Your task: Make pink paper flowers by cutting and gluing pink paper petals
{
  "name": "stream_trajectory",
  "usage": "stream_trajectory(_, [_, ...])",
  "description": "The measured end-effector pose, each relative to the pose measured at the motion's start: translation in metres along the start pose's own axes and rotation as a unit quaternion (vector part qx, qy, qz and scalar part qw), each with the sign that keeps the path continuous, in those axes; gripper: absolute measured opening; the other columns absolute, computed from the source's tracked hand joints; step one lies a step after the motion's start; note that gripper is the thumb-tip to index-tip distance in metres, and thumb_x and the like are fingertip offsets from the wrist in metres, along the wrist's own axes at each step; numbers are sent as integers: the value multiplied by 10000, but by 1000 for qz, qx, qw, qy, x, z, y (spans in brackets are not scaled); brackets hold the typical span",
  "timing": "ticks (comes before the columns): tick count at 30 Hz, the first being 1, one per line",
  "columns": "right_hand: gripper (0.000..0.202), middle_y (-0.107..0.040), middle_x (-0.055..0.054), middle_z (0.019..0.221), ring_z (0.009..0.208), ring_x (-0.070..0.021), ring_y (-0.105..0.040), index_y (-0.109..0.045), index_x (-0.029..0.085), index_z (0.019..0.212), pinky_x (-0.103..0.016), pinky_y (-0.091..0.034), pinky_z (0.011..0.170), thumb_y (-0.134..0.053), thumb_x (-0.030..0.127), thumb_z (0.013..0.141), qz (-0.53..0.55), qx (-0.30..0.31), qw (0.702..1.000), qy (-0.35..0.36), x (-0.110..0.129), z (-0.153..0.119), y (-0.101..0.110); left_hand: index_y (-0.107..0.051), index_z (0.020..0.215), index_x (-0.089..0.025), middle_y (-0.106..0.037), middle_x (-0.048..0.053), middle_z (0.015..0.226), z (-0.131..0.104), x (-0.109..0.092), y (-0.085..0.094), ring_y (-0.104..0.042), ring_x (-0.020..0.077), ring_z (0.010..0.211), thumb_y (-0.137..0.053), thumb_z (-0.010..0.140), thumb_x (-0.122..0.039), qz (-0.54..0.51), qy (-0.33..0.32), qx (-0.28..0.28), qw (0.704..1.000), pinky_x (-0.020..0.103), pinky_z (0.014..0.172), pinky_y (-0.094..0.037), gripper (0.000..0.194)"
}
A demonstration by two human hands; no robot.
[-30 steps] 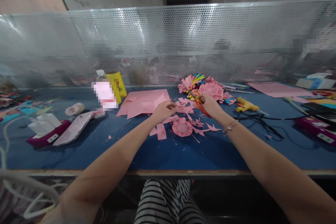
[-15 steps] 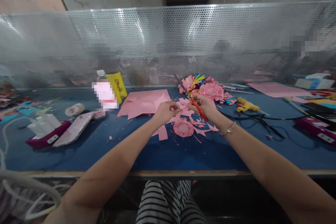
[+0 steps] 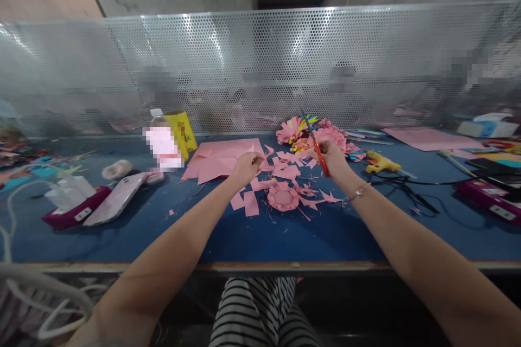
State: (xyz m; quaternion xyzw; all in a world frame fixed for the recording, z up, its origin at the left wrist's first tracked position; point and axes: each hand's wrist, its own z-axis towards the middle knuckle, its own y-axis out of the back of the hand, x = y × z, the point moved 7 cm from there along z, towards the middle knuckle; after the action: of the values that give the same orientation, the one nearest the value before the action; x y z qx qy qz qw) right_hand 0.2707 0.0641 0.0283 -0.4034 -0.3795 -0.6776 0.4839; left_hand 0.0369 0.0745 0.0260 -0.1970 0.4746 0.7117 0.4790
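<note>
Scissors (image 3: 319, 158) sit gripped in my right hand (image 3: 334, 161), blades aimed away and slightly left; my left hand (image 3: 246, 169) curls across the paper scraps (image 3: 286, 172) from them, holding what I cannot tell.

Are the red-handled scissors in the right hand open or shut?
Apparently shut: on the scissors, the blades show as one narrow line, without visible gap.
</note>
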Motion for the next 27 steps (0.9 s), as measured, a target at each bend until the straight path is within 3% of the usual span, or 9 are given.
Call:
stream_trajectory(3, [362, -470, 46, 614, 489, -67, -437, -411, 178, 729, -206, -334, 428, -664, 271, 488, 2, -34, 999, -3, -5, 7, 12, -595, 585, -173, -538, 10, 569, 2, 5, 3, -471, 110, 538, -517, 617, -84, 69, -44, -11, 997, 206, 567, -359, 123])
stream_trajectory(8, [392, -438, 67, 567, 464, -69, -438, -402, 200, 714, -192, -299, 389, -683, 287, 455, 55, -83, 995, 22, -2, 14, 23, -579, 629, -160, -526, -3, 528, 4, 35, -3, -503, 119, 523, -495, 633, -119, 136, 47, 30, 989, 222, 549, -391, 94])
stream_trajectory(11, [402, -442, 66, 571, 465, -78, -459, -391, 208, 721, -191, -291, 382, -681, 306, 459, 87, -73, 993, 28, 4, 11, 21, -587, 706, -145, -590, 34, 664, 4, 33, -2, -551, 139, 630, -483, 663, -157, 179, 44, 19, 983, 250, 621, -430, 113])
stream_trajectory(15, [406, -456, 69, 565, 412, -59, -410, -394, 207, 747, -198, -287, 382, -681, 289, 472, 71, 4, 997, 18, 11, -1, -1, -603, 809, -148, -622, 88, 888, -2, -6, 1, -531, 202, 899, -423, 748, -273, 232, -62, -35, 970, 350, 845, -378, 228])
stream_trajectory(18, [407, -472, 68, 554, 428, -62, -415, -408, 197, 738, -204, -304, 408, -692, 280, 458, 34, 97, 995, 3, 11, -15, -30, -610, 846, -171, -632, 56, 912, -10, -25, -10, -543, 170, 876, -380, 776, -307, 156, -93, 17, 983, 310, 824, -393, 277])
stream_trajectory(22, [379, -482, 63, 579, 496, -72, -454, -420, 180, 700, -216, -356, 475, -691, 283, 457, 12, 170, 985, 21, 9, -33, -65, -628, 753, -158, -640, 28, 741, -17, -23, -29, -547, 117, 659, -500, 689, -255, 59, -50, 118, 990, 225, 623, -425, 173])
stream_trajectory(24, [364, -480, 62, 598, 520, -74, -464, -428, 174, 712, -223, -380, 503, -682, 279, 473, 20, 195, 980, 34, 8, -39, -76, -623, 678, -152, -627, 20, 682, -18, -20, -32, -529, 107, 624, -506, 671, -218, 53, -50, 133, 988, 220, 601, -411, 135])
stream_trajectory(27, [369, -485, 59, 618, 534, -75, -471, -434, 173, 719, -226, -388, 517, -683, 277, 468, 14, 183, 982, 51, 8, -38, -77, -607, 654, -155, -607, 9, 657, -17, -17, -33, -503, 96, 598, -505, 664, -207, 51, -54, 145, 987, 218, 584, -389, 116])
